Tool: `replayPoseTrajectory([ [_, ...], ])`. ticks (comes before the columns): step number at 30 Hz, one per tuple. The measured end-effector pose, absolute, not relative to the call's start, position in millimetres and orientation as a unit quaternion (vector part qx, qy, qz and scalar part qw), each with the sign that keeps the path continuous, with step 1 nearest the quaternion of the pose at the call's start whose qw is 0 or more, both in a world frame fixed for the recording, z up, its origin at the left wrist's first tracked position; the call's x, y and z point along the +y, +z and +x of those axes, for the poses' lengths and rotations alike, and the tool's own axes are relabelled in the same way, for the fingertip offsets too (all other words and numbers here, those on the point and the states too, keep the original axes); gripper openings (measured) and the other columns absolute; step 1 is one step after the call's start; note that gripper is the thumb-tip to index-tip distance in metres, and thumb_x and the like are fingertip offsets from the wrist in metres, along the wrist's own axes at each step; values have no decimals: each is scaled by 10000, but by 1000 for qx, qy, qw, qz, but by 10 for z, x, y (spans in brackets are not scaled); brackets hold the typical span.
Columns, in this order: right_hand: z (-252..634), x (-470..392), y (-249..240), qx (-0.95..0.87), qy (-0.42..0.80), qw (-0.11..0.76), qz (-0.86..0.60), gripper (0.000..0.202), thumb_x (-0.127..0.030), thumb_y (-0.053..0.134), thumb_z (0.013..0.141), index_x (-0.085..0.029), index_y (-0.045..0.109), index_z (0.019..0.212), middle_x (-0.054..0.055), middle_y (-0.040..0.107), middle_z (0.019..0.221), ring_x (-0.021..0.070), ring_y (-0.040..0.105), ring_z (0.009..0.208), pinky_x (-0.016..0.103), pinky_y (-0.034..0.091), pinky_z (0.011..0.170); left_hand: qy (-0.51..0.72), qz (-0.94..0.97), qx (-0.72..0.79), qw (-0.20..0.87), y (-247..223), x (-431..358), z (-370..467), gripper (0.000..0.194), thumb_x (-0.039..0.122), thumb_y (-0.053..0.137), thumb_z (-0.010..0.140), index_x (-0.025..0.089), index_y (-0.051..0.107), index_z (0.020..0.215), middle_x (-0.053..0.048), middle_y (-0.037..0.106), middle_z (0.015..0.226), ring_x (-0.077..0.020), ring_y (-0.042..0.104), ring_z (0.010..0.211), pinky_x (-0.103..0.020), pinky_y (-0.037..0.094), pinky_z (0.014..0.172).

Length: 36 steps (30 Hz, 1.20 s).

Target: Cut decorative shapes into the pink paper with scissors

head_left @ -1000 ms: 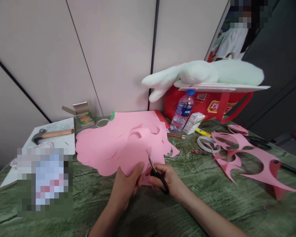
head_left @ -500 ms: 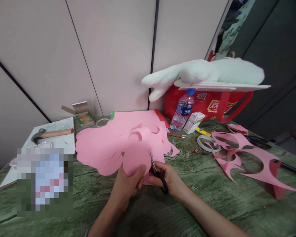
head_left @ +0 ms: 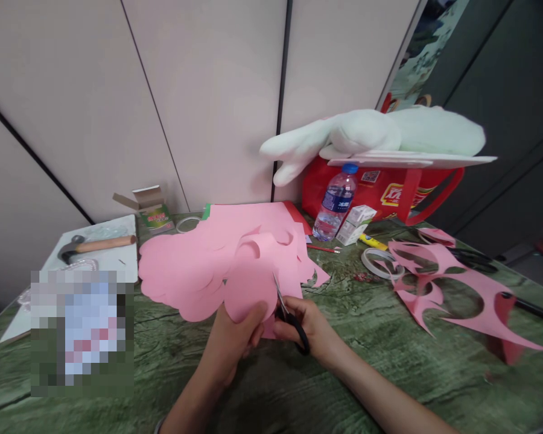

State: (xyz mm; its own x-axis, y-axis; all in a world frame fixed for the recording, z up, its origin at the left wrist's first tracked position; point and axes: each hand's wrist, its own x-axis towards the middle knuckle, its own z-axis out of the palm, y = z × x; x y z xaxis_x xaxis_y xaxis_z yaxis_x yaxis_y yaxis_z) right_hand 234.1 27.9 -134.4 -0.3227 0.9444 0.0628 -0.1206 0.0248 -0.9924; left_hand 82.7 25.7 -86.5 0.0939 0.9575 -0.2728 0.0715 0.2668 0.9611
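Note:
Between the thumb and fingers of my left hand is a piece of pink paper with a rounded outline and a curled strip at its top. My right hand is closed around black-handled scissors. Their blades point up and lie against the right edge of the rounded piece. Behind my hands, a spread of overlapping rounded pink pieces lies to the left, and pink sheets lie farther back.
Pink paper offcuts with cut-out holes and a tape roll lie at right. A water bottle, a small carton and a red bag stand behind. A hammer rests on a white board at left.
Almost nothing differs. The rounded paper edge and the scissors have shifted very slightly; both hands keep the same grip.

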Motion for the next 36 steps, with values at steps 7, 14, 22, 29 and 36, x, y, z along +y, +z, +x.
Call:
replayPoseTrajectory([
  [7, 2348, 280, -1374, -549, 590, 443, -391, 495, -598, 745, 645, -148, 570, 753, -55, 406, 553, 80, 345, 497, 204, 296, 459, 391, 477, 531, 581, -873, 272, 813, 379, 415, 607, 748, 182, 492, 471, 68, 322, 340, -48, 214, 338, -234, 150, 373],
  [14, 2343, 274, -1336, -558, 571, 440, -411, 486, -603, 738, 640, -166, 530, 677, -51, 440, 478, 84, 395, 434, 200, 311, 420, 395, 472, 529, 584, -883, 277, 809, 405, 418, 610, 739, 190, 451, 445, 77, 311, 327, -41, 211, 328, -225, 142, 369],
  [22, 2335, 261, -1320, -547, 573, 445, -417, 487, -598, 736, 643, -144, 583, 730, -58, 433, 463, 78, 380, 420, 200, 316, 412, 403, 472, 525, 583, -862, 273, 815, 379, 403, 610, 733, 191, 448, 466, 85, 312, 329, -39, 220, 323, -222, 149, 369],
  [29, 2336, 261, -1300, -538, 579, 436, -430, 497, -603, 736, 636, -138, 599, 747, -50, 469, 461, 79, 404, 404, 201, 311, 404, 407, 462, 531, 582, -886, 293, 817, 423, 438, 613, 722, 207, 390, 447, 88, 297, 332, -39, 227, 324, -220, 152, 364],
  [36, 2329, 262, -1303, -532, 580, 442, -430, 470, -583, 745, 634, -146, 590, 709, -46, 478, 455, 79, 401, 397, 204, 305, 396, 409, 461, 534, 579, -871, 291, 811, 478, 475, 615, 721, 210, 366, 410, 85, 284, 332, -37, 223, 320, -229, 150, 371],
])
